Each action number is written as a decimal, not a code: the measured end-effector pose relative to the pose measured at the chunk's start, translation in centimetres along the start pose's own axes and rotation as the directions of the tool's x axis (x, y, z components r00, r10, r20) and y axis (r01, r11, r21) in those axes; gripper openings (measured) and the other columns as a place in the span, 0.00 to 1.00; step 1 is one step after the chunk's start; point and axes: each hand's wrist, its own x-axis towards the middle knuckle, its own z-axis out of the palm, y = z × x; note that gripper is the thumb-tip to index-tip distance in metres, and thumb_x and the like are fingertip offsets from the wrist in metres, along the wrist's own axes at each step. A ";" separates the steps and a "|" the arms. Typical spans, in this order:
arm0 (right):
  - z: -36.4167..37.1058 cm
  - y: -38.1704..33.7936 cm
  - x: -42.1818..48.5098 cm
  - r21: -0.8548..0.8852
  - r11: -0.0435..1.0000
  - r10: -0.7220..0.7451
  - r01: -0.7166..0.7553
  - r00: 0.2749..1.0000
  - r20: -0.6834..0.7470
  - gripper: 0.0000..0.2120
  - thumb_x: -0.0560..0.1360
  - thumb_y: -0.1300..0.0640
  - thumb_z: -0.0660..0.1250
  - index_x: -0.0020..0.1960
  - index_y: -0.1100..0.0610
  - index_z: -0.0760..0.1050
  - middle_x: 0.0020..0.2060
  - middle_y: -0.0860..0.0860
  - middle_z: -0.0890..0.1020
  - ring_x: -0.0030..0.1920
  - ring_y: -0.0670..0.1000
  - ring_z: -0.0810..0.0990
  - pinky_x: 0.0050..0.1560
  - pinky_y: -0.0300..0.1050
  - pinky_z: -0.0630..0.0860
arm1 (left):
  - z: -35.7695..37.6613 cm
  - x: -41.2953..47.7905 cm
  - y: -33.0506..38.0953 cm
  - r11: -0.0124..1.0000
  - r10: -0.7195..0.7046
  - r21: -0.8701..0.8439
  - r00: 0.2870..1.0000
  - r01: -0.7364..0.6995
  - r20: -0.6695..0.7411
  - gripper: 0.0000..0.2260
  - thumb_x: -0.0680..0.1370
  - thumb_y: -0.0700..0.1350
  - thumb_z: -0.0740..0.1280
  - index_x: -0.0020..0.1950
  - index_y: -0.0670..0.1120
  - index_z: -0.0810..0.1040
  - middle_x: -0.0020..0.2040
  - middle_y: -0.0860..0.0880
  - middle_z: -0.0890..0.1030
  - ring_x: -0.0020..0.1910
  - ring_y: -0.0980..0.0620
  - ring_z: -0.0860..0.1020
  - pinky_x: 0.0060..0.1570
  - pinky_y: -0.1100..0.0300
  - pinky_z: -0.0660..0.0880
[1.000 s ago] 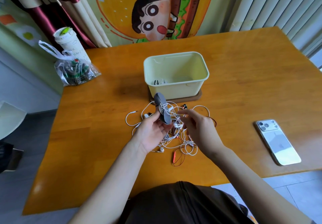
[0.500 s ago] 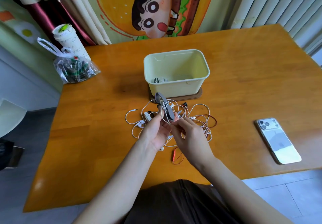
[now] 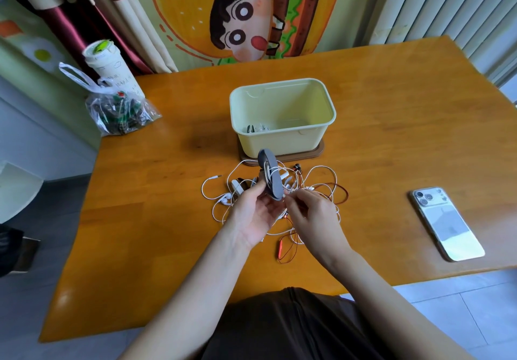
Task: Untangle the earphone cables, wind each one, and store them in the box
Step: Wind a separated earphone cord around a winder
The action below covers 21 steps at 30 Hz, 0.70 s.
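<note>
A grey winder (image 3: 270,177) is held upright above a wooden table (image 3: 167,219) in the left hand (image 3: 253,215), whose fingers are curled round its lower end. A white cable (image 3: 269,170) is seen wrapped in a few turns across the winder's middle. The right hand (image 3: 313,217) is held just beside it, thumb and forefinger pinched on a strand of that white cable near the winder's lower end.

Beneath and behind both hands, a tangle (image 3: 292,186) of white earphone cables is spread on the table, with loops lying loose to left and right. A jack plug (image 3: 217,176) lies at its left edge, and earbuds can be made out among the strands. A red cable (image 3: 280,250) is mixed into the tangle, its inline piece lying nearest the person, between the forearms.

A pale yellow box (image 3: 282,147), open at the top, is stood on a brown tray (image 3: 319,151) just behind the tangle. One wound bundle (image 3: 257,129) is seen in its near left corner.

A phone (image 3: 447,222) is laid face down well to the right. At the far left corner a clear bag (image 3: 120,110) is set against a lidded cup (image 3: 109,63). A cartoon hanging (image 3: 246,24) is shown behind the table.
</note>
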 end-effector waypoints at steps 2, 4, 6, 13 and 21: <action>-0.1 0.3 0.1 -0.030 1.000 -0.009 0.009 1.000 -0.010 0.07 0.78 0.60 0.63 0.44 0.59 0.78 0.37 0.45 0.76 0.38 0.42 0.75 0.37 0.30 0.70 | 0.0 0.0 0.0 0.999 -0.001 0.044 1.000 0.000 0.014 0.11 0.81 0.47 0.60 0.50 0.43 0.79 0.41 0.44 0.81 0.41 0.49 0.77 0.48 0.56 0.74; -0.3 0.7 0.2 -0.050 0.999 -0.017 0.015 0.999 -0.029 0.06 0.78 0.60 0.64 0.44 0.60 0.78 0.37 0.47 0.77 0.38 0.45 0.76 0.38 0.35 0.73 | -0.1 0.2 0.0 0.998 0.001 0.070 1.000 -0.002 0.018 0.11 0.81 0.46 0.59 0.51 0.43 0.79 0.42 0.44 0.81 0.43 0.48 0.76 0.52 0.54 0.73; -0.7 1.1 0.6 -0.065 0.997 -0.032 0.029 0.998 -0.049 0.06 0.77 0.59 0.65 0.44 0.61 0.78 0.38 0.50 0.78 0.39 0.49 0.76 0.38 0.41 0.75 | -0.5 0.4 0.0 0.991 -0.001 0.133 1.000 -0.002 0.025 0.10 0.81 0.44 0.59 0.53 0.43 0.79 0.44 0.44 0.81 0.45 0.48 0.75 0.53 0.53 0.73; -3.3 2.8 3.1 -0.217 0.972 -0.041 0.090 0.974 0.222 0.08 0.75 0.53 0.69 0.42 0.57 0.79 0.37 0.47 0.78 0.35 0.45 0.74 0.35 0.39 0.70 | -2.2 0.1 1.5 0.791 -0.011 0.602 0.980 -0.115 0.201 0.06 0.80 0.42 0.61 0.50 0.44 0.78 0.45 0.48 0.82 0.44 0.52 0.78 0.44 0.62 0.75; -3.9 1.8 5.9 -0.266 0.959 -0.026 0.095 0.967 0.254 0.07 0.75 0.53 0.69 0.43 0.57 0.80 0.36 0.46 0.77 0.34 0.44 0.72 0.33 0.35 0.66 | -3.2 1.7 1.6 0.098 0.263 0.940 0.920 -0.325 0.291 0.06 0.76 0.49 0.70 0.42 0.49 0.76 0.38 0.53 0.77 0.37 0.55 0.73 0.39 0.60 0.70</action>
